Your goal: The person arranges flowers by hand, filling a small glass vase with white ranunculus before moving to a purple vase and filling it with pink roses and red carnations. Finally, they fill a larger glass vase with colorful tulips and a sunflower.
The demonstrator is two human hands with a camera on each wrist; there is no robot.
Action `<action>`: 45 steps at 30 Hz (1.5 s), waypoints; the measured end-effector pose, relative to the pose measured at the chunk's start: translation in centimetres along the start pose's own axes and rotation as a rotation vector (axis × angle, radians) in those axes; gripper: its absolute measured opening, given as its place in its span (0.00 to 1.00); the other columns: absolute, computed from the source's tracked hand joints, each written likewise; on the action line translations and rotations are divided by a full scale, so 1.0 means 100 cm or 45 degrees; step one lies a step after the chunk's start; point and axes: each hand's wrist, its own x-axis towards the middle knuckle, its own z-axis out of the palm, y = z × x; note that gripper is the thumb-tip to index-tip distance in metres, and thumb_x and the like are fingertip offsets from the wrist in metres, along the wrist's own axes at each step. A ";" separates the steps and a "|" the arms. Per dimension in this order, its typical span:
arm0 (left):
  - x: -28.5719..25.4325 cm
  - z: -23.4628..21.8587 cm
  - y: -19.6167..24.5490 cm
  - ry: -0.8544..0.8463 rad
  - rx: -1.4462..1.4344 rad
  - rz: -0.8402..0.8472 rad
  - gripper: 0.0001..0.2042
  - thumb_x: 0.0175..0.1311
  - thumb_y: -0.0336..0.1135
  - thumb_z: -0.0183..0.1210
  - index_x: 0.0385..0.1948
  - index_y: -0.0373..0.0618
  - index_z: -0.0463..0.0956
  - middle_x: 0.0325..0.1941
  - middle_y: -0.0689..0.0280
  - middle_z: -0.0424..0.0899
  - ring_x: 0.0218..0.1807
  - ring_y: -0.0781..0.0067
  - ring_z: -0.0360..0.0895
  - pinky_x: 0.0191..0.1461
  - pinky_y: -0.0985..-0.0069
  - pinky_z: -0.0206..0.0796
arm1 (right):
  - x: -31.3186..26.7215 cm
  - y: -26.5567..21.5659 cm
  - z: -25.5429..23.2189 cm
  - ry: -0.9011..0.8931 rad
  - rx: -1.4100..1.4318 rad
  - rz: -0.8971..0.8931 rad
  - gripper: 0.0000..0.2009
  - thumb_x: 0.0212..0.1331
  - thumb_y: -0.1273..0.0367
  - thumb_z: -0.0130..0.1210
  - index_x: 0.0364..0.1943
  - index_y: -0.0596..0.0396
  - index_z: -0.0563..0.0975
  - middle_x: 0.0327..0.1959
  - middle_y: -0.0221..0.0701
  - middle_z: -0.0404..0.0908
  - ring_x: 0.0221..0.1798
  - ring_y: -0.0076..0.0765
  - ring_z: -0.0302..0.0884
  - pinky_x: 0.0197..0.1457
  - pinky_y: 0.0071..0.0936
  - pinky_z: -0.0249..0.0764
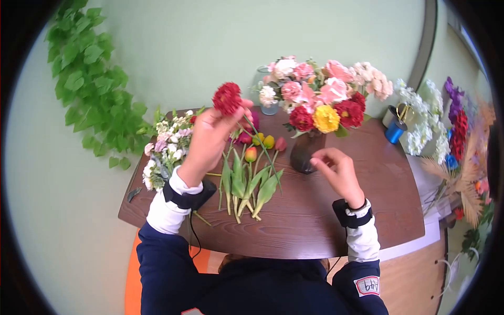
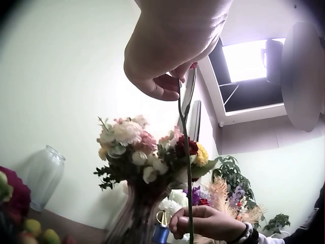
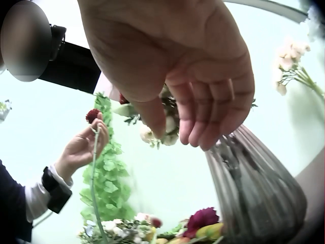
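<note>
So the bouquet looks pretty far along, I'd say: the ribbed glass vase point(image 1: 302, 155) already has pink blooms point(image 1: 334, 90), dark red ones point(image 1: 301, 118) and a yellow flower point(image 1: 326, 118) packed above its rim. One red flower point(image 1: 227, 98) is not in there. It's up in the air to the left of the vase, with the left hand point(image 1: 207, 139) pinching its long green stem point(image 1: 266, 155) just under the head. Right hand point(image 1: 338, 170) is right by the vase with the fingers loosely curved and nothing in them; can't tell if it's actually touching the glass. The hands are well apart. Also outside the vase, a bunch of tulips point(image 1: 251, 154) lies on the dark wood table point(image 1: 315, 231), and there's a white and pale pink bunch point(image 1: 173, 147) by the left forearm. No clue from here whether those belong in the arrangement, so how much is left is anyone's guess.
</note>
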 end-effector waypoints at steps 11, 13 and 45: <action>-0.017 0.065 -0.033 -0.419 0.061 0.036 0.09 0.63 0.26 0.53 0.43 0.37 0.75 0.37 0.66 0.79 0.40 0.77 0.75 0.46 0.77 0.67 | -0.014 -0.056 -0.003 -0.144 0.394 -0.146 0.05 0.57 0.73 0.56 0.34 0.59 0.79 0.26 0.30 0.77 0.23 0.20 0.74 0.25 0.18 0.68; -0.019 0.069 -0.034 -0.322 0.064 0.005 0.08 0.62 0.27 0.55 0.40 0.35 0.75 0.34 0.62 0.78 0.37 0.71 0.76 0.44 0.73 0.68 | -0.013 -0.057 -0.004 -0.136 0.394 -0.193 0.05 0.56 0.73 0.56 0.34 0.60 0.79 0.26 0.30 0.78 0.23 0.20 0.74 0.26 0.18 0.68; 0.063 0.086 -0.175 -0.399 0.912 0.063 0.30 0.45 0.42 0.69 0.52 0.44 0.69 0.53 0.60 0.75 0.52 0.62 0.73 0.56 0.68 0.63 | -0.030 -0.041 -0.058 0.488 0.414 -0.096 0.08 0.56 0.78 0.55 0.40 0.64 0.74 0.39 0.34 0.79 0.35 0.21 0.76 0.35 0.17 0.74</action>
